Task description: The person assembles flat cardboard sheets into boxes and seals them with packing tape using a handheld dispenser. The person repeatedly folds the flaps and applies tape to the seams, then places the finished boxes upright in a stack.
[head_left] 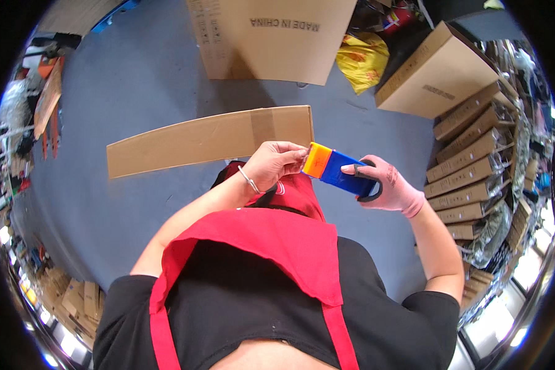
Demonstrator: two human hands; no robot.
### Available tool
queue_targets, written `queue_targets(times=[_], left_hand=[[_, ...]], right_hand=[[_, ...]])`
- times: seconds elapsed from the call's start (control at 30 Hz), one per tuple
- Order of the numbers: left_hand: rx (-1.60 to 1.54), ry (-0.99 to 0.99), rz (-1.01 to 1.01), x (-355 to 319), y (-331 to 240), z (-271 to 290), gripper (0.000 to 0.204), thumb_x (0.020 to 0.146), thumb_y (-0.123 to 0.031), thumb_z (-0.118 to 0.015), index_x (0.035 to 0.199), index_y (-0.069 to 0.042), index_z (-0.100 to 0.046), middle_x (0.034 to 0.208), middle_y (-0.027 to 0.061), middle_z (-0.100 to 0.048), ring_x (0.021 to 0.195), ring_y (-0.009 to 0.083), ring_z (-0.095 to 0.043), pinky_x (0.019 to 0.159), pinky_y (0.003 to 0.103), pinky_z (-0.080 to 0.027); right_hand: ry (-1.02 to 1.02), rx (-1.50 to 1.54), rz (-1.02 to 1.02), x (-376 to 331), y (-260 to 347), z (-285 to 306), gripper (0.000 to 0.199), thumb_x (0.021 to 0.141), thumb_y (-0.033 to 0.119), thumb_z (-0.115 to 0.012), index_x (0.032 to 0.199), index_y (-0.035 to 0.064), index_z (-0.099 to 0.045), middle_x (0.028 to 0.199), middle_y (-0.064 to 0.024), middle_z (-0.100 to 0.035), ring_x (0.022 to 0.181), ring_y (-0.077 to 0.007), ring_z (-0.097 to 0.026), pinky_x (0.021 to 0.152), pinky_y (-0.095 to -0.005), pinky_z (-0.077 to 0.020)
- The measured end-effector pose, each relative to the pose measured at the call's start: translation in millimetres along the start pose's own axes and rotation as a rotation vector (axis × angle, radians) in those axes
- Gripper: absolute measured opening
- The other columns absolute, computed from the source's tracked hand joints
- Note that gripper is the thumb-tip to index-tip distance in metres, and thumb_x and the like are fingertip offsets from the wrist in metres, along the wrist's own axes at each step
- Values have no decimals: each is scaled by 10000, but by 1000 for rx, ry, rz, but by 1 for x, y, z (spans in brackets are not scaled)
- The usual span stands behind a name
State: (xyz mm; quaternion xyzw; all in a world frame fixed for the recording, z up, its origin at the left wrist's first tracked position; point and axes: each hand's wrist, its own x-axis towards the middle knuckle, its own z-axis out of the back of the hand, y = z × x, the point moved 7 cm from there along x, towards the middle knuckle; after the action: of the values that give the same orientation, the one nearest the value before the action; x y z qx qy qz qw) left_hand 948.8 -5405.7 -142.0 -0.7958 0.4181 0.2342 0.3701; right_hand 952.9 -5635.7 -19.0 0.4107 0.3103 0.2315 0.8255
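The right hand (387, 185), gloved in pink, is curled around the blue end of a blue-and-orange handheld tool (335, 170), thumb along its top. The tool spans the gap to the bare left hand (268, 165), whose bent fingers meet its orange end; whether they grip it, I cannot tell. A long carton (191, 145) lies just beyond the left hand. Good handling here likely means a firm right-hand hold while the left fingertips work lightly, clear of any sharp edge.
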Motion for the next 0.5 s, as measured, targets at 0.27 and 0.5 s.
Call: queue_targets(times=[0.27, 0.5], left_hand=[[409, -443, -272, 25, -16, 38, 160, 960, -125, -790, 1040, 13, -779, 842, 47, -744, 741, 107, -698, 713, 248, -593], [1658, -888, -645, -8, -50, 19, 785, 740, -645, -847, 1242, -125, -540, 1214, 142, -652, 1175, 359, -646, 988, 479, -520]], right_hand=[[233, -201, 119, 47, -71, 44, 780, 671, 85, -822, 1400, 315, -666, 1230, -154, -624, 1143, -369, -599, 1081, -460, -480], [310, -190, 113, 58, -112, 31, 783, 666, 73, -827, 1395, 313, -673, 1187, -137, -608, 1141, -359, -592, 1081, -445, -489]])
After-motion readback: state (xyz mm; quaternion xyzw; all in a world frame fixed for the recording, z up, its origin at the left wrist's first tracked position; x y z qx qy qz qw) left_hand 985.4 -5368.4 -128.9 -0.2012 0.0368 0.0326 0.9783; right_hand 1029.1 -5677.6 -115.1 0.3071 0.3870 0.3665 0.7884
